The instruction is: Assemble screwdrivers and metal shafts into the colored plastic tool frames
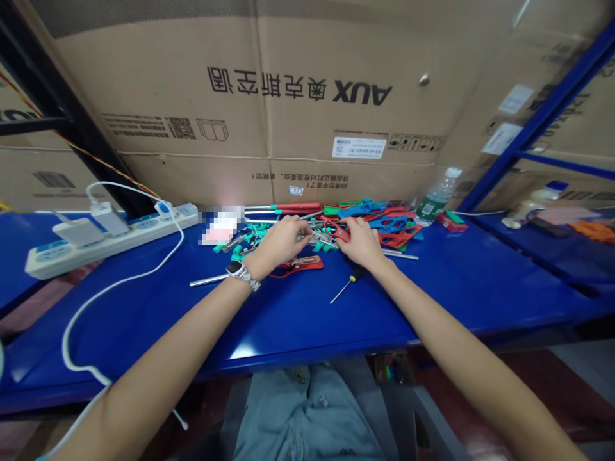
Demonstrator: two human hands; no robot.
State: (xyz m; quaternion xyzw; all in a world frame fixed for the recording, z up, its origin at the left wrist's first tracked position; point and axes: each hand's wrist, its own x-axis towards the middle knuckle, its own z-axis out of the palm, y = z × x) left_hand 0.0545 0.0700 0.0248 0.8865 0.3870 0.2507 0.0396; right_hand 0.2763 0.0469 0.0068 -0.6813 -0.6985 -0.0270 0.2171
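My right hand is closed around a red plastic handle shell with a loop-shaped opening. My left hand reaches into the pile of small metal and teal parts, fingers curled together; whatever they grip is too small to make out. Just in front of the left hand lies another red handle shell with a clear insert. A screwdriver with a black and yellow handle rests below the right hand. Behind and to the right are heaped blue handle shells and red ones. Metal tubes lie around the pile.
A white power strip with plugs and a trailing white cable occupies the left side. A water bottle and a small red box stand at the right. Upright cardboard backs the blue table.
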